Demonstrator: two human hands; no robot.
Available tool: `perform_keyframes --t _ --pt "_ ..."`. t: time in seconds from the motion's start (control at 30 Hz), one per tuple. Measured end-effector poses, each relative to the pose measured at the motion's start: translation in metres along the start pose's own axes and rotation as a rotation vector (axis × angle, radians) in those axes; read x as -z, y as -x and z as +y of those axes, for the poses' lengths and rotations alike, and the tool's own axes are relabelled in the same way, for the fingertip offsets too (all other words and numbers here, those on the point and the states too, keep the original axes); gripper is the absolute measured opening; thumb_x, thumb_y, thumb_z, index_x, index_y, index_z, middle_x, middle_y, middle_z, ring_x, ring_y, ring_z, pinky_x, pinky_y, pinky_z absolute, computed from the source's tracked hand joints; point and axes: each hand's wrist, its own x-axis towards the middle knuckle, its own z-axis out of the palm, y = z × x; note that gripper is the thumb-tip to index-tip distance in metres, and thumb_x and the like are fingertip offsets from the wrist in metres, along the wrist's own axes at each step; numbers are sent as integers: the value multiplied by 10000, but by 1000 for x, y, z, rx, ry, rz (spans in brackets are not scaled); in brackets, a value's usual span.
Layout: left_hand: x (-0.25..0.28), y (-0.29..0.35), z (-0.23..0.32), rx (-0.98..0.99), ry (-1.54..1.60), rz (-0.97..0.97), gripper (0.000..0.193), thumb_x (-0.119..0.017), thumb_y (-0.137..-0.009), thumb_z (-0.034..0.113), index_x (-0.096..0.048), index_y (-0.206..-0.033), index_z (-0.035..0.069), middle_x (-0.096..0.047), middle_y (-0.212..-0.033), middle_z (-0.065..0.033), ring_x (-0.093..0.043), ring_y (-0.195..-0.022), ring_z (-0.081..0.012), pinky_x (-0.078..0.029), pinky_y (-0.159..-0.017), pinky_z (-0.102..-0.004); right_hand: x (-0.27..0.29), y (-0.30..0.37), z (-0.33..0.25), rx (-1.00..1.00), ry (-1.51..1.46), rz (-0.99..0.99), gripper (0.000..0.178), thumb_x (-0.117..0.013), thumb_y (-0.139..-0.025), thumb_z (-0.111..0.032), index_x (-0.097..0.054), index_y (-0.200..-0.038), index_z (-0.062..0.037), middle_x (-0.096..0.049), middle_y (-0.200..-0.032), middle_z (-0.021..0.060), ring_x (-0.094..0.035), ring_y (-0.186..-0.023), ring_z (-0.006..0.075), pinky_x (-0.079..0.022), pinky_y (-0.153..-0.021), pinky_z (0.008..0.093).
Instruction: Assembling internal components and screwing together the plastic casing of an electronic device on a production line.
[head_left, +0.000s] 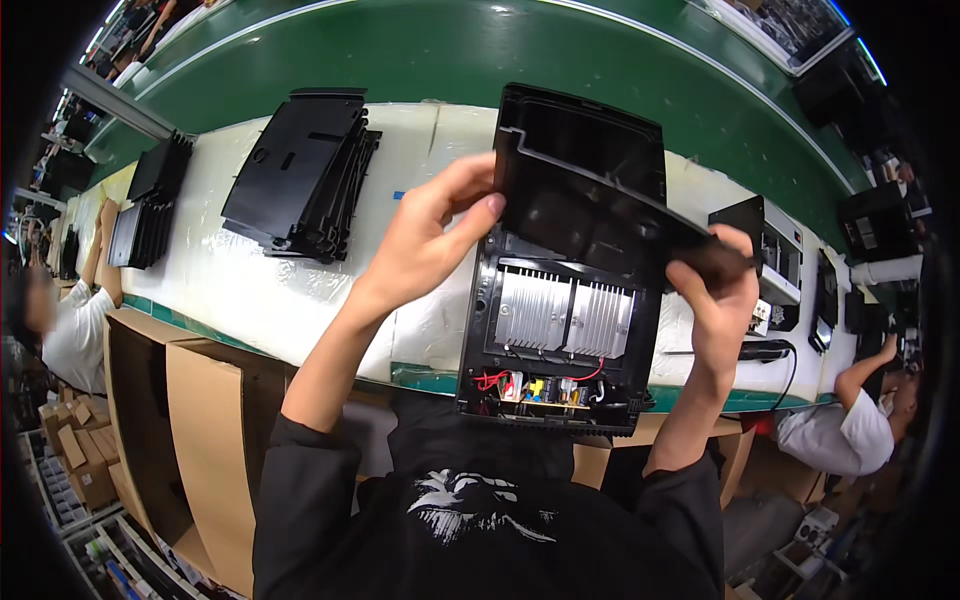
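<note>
A black plastic cover panel (pixel 570 215) is tilted above an opened black device housing (pixel 475 330). My left hand (pixel 435 225) pinches the panel's left edge between thumb and fingers. At the panel's right corner, my right hand (pixel 722 300) is closed with the thumb below and fingers over the edge. Inside the housing, two silver finned heat sinks (pixel 565 315) lie side by side. Nearer to me is a circuit board (pixel 545 392) with coloured parts and red wires. A black part (pixel 585 125) reaches beyond the panel on the far side; how it joins the housing is hidden.
A stack of black panels (pixel 295 175) lies to the left on the white-covered bench (pixel 420 130), with more panels (pixel 140 235) farther left. A corded black tool (pixel 762 349) rests at right. Cardboard boxes (pixel 205 440) stand below the bench; people work at both sides.
</note>
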Motion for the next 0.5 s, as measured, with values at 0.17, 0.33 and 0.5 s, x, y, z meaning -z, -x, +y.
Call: perform_keyframes --t 0.17,0.33,0.5 --pt "8 -3 -18 -101 -292 59 261 -593 -866 73 -572 -1107 -26 -661 -955 -112 -619 -897 -157 -463 -835 -288 -15 -21 12 195 140 0 487 -688 -723 105 -495 -1155 -8 -602 -799 34 -559 -736 98 -447 -716 220" --pt "5 3 -18 -31 -266 78 163 -601 -865 61 -579 -981 -52 -620 -882 -68 -585 -863 -130 -457 -829 -264 -16 -21 12 200 126 11 546 -687 -732 93 -467 -1224 2 -586 -776 19 -544 -729 85 -437 -708 220" --pt "8 4 -20 -47 -340 147 217 -620 -840 80 -608 -1030 -24 -675 -929 -112 -647 -869 -193 -480 -813 -299 -25 -20 19 209 105 3 647 -676 -736 96 -399 -1311 -4 -578 -773 15 -543 -734 83 -446 -723 230"
